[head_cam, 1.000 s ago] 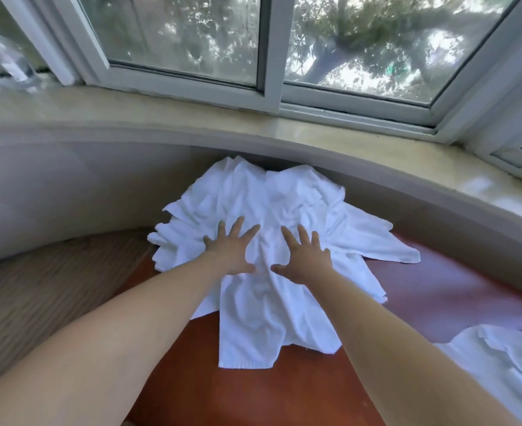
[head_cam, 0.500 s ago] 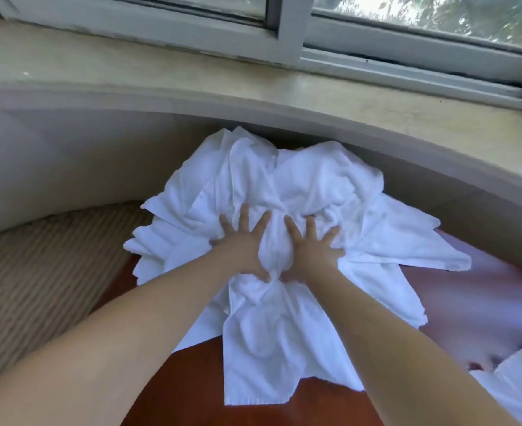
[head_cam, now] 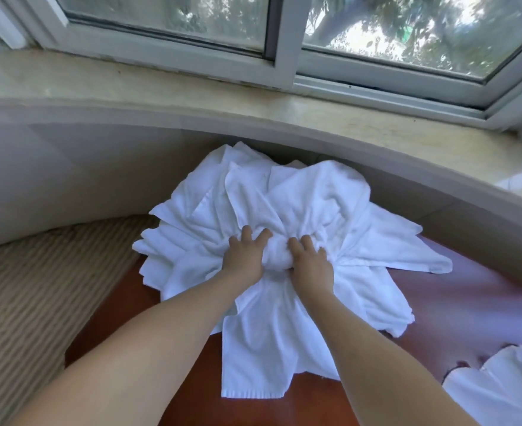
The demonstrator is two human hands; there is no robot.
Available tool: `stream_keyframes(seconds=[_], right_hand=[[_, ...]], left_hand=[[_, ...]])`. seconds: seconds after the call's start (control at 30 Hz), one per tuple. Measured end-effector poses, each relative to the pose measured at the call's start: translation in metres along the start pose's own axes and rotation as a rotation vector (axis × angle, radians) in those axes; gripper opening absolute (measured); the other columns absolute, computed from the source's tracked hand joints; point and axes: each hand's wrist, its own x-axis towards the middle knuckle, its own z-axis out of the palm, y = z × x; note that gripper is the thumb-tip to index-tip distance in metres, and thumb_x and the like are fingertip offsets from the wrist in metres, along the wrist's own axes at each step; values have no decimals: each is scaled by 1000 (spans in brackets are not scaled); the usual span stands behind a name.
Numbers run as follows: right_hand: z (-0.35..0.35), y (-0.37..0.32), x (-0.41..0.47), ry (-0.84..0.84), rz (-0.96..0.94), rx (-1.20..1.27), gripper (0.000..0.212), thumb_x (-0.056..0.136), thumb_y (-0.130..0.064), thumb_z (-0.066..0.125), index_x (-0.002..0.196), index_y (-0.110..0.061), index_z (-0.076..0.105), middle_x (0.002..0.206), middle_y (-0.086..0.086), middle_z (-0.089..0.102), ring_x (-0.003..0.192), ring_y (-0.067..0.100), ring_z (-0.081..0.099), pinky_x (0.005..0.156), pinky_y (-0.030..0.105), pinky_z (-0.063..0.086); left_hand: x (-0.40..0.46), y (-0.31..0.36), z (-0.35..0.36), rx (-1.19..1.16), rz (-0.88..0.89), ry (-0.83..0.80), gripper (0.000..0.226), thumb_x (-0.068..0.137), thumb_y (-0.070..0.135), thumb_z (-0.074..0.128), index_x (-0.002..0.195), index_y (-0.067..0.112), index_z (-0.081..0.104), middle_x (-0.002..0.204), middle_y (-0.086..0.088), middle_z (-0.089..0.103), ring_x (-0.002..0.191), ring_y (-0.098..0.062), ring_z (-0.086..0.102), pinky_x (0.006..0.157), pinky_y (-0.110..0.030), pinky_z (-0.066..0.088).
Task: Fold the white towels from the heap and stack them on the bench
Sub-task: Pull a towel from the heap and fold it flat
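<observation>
Gripping a bunched towel (head_cam: 279, 256) atop the heap (head_cam: 284, 216) on the bench (head_cam: 456, 290) with left hand (head_cam: 243, 256) and right hand (head_cam: 312, 265) fingers curled, nothing visibly folded or stacked yet.

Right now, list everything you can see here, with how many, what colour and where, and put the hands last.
towel heap: one, several towels, white, on the bench against the curved wall below the sill
bench: one, reddish-brown, under the heap
more white cloth: one pile, white, lower right corner of the bench
striped surface: one, beige, left of the bench
window sill: one, pale cream, curving behind the heap
window: one, white frame, two panes showing, trees outside
left hand: one, gripping bunched towel at the heap's middle
right hand: one, gripping the same bunch beside it
</observation>
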Motion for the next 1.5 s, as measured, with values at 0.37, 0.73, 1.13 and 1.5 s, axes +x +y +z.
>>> stream_keyframes(seconds=[0.37,0.73,1.13,1.5], right_hand=[[-87,25,-84,186,-88,36,43,87,-6,55,128,-20,48,120,3,46,78,33,52,58,37,42],[-177,113,-199,358,-51,10,47,86,-1,53,128,-22,48,117,2,44,76,30,48,53,35,35],[-226,291,-342,544,117,-68,51,85,-8,57,131,-27,48,120,3,45,88,33,56,61,39,40],[-240,478,-501,631,426,-178,55,83,-11,60,134,-27,46,125,5,47,96,35,60,66,38,37]], left_hand=[[-94,48,-72,-68,92,130,74,90,14,62,150,39,26,141,-8,26,117,-38,44,73,-37,42],[-194,168,-108,-56,227,264,74,88,13,56,149,41,25,138,-6,27,116,-37,43,71,-40,39],[-279,363,-76,-61,484,316,72,86,19,57,146,43,25,141,-8,26,128,-42,40,79,-47,51],[-358,581,-2,-82,809,259,63,85,27,57,137,44,25,139,-9,28,127,-43,40,84,-56,54]])
